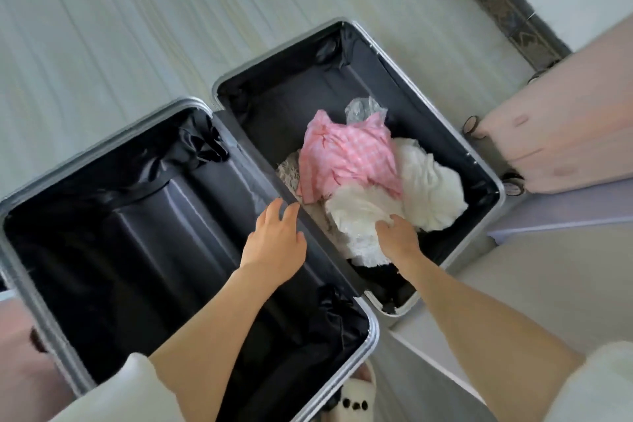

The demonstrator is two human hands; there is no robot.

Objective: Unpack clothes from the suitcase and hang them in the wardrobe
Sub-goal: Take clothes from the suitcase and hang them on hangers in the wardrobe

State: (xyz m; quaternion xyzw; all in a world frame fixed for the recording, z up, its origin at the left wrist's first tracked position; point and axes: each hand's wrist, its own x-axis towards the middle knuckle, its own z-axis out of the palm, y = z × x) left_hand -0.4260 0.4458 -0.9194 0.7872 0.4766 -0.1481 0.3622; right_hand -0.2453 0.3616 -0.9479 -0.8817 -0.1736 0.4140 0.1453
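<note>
**Both hands at the open suitcase**

Your left hand (275, 236) hangs with fingers loosely spread over the middle edge of the suitcase (359, 29), holding nothing. Your right hand (399, 238) curls its fingers into the white garment (363, 216), beside the pink checked garment (346, 161). The suitcase lies on pale floor (137, 27); a pink suitcase (565, 134) stands right.
</note>
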